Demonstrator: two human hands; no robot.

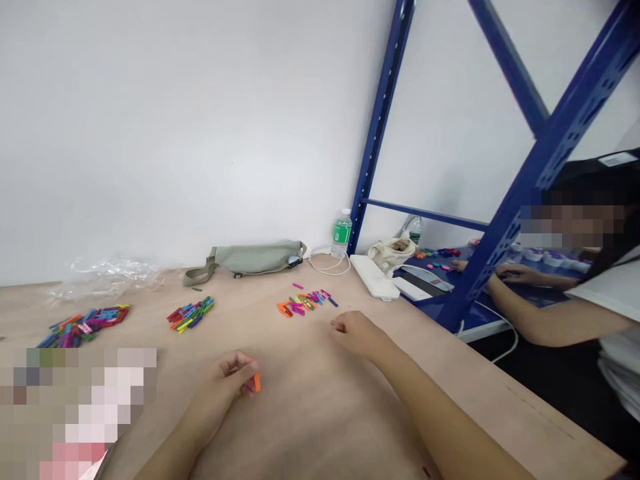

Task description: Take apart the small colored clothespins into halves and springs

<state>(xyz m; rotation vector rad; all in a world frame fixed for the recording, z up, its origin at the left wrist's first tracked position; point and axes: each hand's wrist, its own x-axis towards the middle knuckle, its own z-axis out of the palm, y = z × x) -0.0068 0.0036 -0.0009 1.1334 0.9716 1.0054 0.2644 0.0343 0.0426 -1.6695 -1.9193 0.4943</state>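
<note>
My left hand (233,377) is pinched on an orange clothespin (257,382) held just above the tabletop. My right hand (357,332) is closed, its fingertips near the right-hand heap; whatever sits in the fingertips is too small to make out. That heap of mixed orange, yellow, purple and blue clothespins (305,302) lies loosely scattered ahead of both hands. A neater cluster of red, blue, yellow and green clothespins (191,315) lies beyond my left hand. Farther left is a bigger pile of clothespins (85,327) in many colours.
Crumpled clear plastic (107,277), an olive waist bag (255,259), a water bottle (342,233) and a white cable line the wall. A white flat case (374,277) lies at right. Beyond a blue metal rack (383,100), another person's arm (545,320) rests at a second table.
</note>
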